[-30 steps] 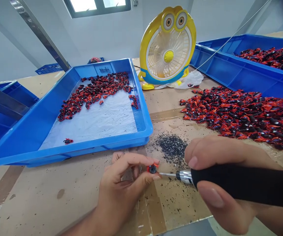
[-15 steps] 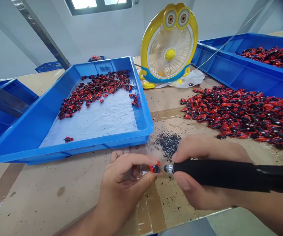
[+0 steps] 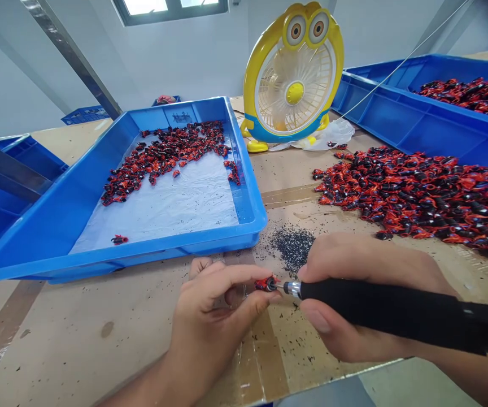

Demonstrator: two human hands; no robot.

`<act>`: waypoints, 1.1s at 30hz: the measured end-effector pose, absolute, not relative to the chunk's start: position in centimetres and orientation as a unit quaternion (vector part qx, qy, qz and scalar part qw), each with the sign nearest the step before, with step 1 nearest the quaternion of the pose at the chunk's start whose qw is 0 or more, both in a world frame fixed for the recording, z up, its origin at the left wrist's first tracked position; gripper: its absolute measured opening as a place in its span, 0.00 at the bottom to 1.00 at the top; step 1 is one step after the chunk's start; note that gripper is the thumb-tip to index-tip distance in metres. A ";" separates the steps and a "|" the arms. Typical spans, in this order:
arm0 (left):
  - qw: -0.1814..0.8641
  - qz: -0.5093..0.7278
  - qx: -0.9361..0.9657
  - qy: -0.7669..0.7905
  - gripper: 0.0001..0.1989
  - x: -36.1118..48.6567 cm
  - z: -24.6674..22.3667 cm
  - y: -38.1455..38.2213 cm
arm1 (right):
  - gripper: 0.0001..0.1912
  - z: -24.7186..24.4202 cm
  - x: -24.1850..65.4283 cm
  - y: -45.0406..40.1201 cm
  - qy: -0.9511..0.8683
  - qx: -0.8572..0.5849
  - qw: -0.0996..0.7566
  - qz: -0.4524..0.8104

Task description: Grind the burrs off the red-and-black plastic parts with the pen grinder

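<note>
Between the thumb and fingertips of my left hand (image 3: 218,316) is a small red and black piece (image 3: 266,284). My right hand (image 3: 354,299) is wrapped round a thick black pen-shaped tool (image 3: 379,311) with a silver collar. The tool's thin tip points left and meets the dark end of the piece; whether it is inside cannot be made out. Just beyond my fingers, black shavings (image 3: 292,246) lie scattered on the brown table covering (image 3: 142,322). A large pile of red and black pieces (image 3: 417,198) spreads behind my right hand.
Left of centre, a blue tray (image 3: 155,254) holds similar pieces on a white sheet. A yellow fan (image 3: 295,93) stands at the back beside a plastic bag (image 3: 337,133). Another blue bin (image 3: 430,121) with pieces is at the right. A metal bar (image 3: 74,56) crosses the upper left.
The piece in my left fingers has turned slightly, showing its dark round end differently. The back end of the black tool has tilted a little lower. Both hands keep their grip.
</note>
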State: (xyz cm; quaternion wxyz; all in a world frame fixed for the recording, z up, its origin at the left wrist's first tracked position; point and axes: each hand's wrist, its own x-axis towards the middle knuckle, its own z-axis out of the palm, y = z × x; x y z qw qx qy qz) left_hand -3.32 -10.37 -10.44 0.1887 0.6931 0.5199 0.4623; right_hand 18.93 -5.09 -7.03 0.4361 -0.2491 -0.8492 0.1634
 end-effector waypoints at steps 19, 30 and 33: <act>0.226 0.468 0.680 0.517 0.13 -3.5 -10.3 -10.1 | 0.04 -7.1 18.0 -5.4 -0.804 -0.299 0.491 0.153; 0.198 0.475 0.695 0.503 0.12 -3.5 -10.8 -10.0 | 0.03 -8.4 17.9 -5.6 -0.788 -0.316 0.495 0.182; 0.199 0.479 0.696 0.497 0.14 -3.5 -10.9 -10.0 | 0.04 -8.2 18.1 -5.6 -0.791 -0.322 0.490 0.171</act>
